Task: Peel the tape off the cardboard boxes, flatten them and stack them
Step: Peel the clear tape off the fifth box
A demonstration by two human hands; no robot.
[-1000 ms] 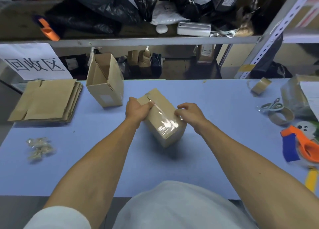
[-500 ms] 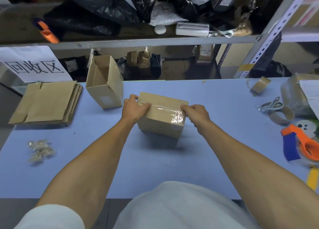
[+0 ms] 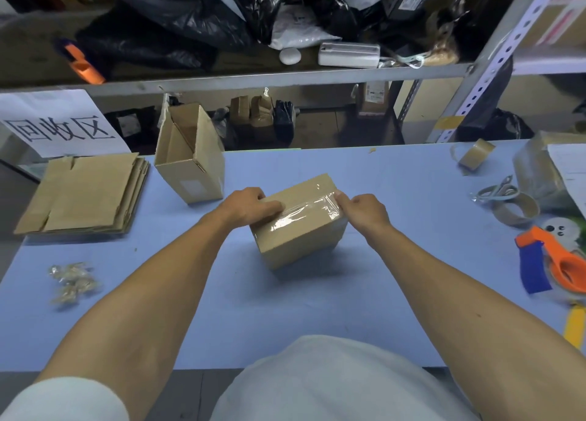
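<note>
On the blue table (image 3: 396, 179) at frame centre, you've swung the box (image 3: 298, 230) round again, left hand (image 3: 250, 206) bracing it and right hand (image 3: 364, 210) pinching the tape (image 3: 304, 213) end, so peeling can start.

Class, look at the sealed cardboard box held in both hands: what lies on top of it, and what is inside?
Clear tape runs across the sealed box; the left hand rests on top. Its contents are hidden.
</note>
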